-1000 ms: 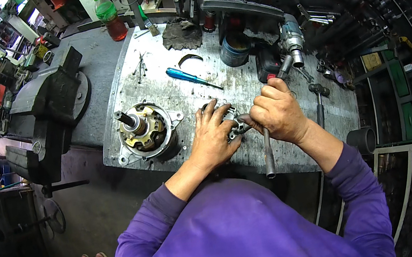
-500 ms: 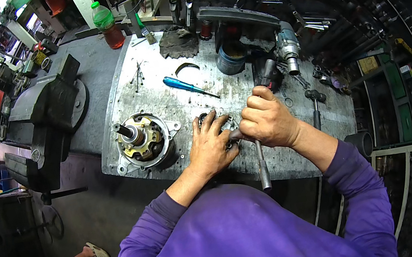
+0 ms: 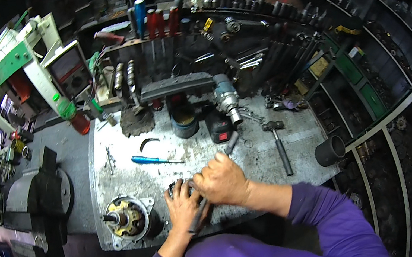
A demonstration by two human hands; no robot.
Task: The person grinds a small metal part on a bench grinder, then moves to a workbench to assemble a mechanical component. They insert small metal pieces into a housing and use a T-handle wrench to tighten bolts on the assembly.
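My left hand [image 3: 183, 208] lies over a dark round metal part [image 3: 172, 189] on the bench, fingers spread around its edge; most of the part is hidden. Just right of it, my right hand [image 3: 223, 180] is closed in a fist on a steel socket wrench [image 3: 196, 219]. A bar of the wrench slants from beyond the fist down toward my left wrist. Where the tool meets the part is covered by my hands. To the left stands an open round motor housing [image 3: 145, 208] with a shaft and yellowish inner pieces. A blue screwdriver [image 3: 148, 160] lies beyond my hands.
A hammer [image 3: 283, 156] lies to the right, near a dark metal cylinder [image 3: 329, 151]. Farther back are a power impact wrench [image 3: 227, 97] and a dark blue can [image 3: 184, 127]. A bench vise [image 3: 37, 205] stands left. A bottle of red liquid [image 3: 71, 115] stands at the back left.
My view has tilted up and turned right, showing more of the tool rack. The near end of the socket wrench has swung leftward toward my left wrist. My left hand stays on the part.
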